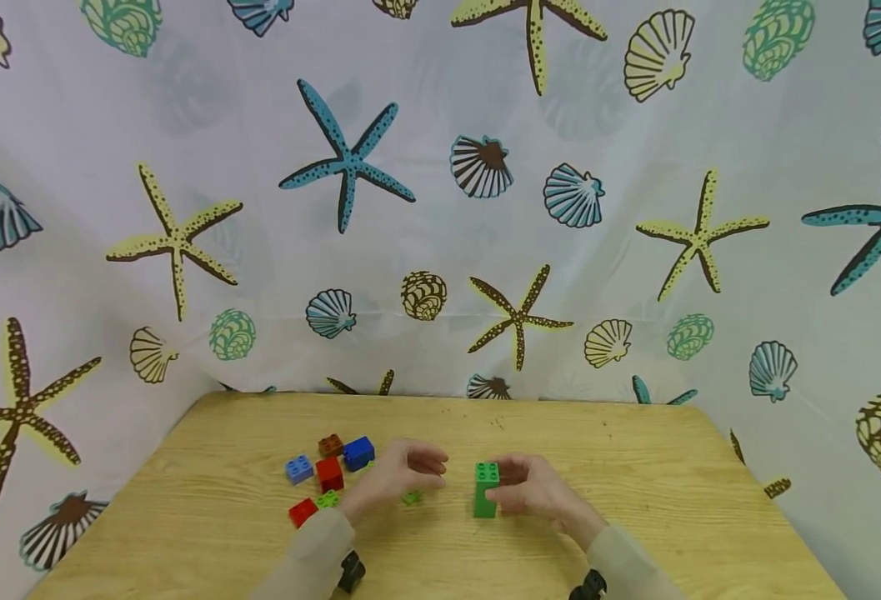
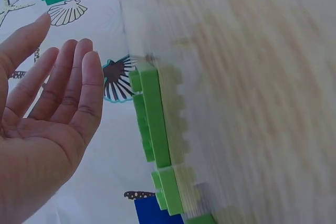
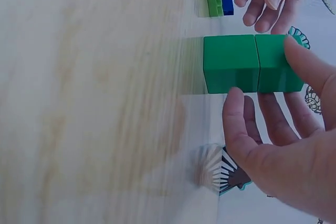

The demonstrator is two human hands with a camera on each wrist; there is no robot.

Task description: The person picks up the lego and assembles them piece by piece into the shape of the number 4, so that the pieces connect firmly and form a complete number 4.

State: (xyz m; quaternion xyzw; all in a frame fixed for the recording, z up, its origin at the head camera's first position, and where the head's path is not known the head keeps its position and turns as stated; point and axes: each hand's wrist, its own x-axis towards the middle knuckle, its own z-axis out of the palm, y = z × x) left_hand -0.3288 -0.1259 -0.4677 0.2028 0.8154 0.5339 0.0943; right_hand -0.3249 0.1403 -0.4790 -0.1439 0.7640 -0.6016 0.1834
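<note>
Two dark green toy building bricks are stacked into an upright tower on the table, studs up. My right hand holds the tower from the right, its thumb across the upper brick and the other fingers at the far side. The seam between the two bricks shows in the right wrist view. To the left of the tower, my left hand hovers with loosely bent fingers, nothing in its grasp. Close by this hand lies a flat light green brick; the left wrist view shows a long one standing out against the cloth.
Loose bricks lie left of my left hand: a red brick, a dark blue brick, a lighter blue brick, a brown brick and another red brick. Behind the wooden table hangs a shell-patterned cloth.
</note>
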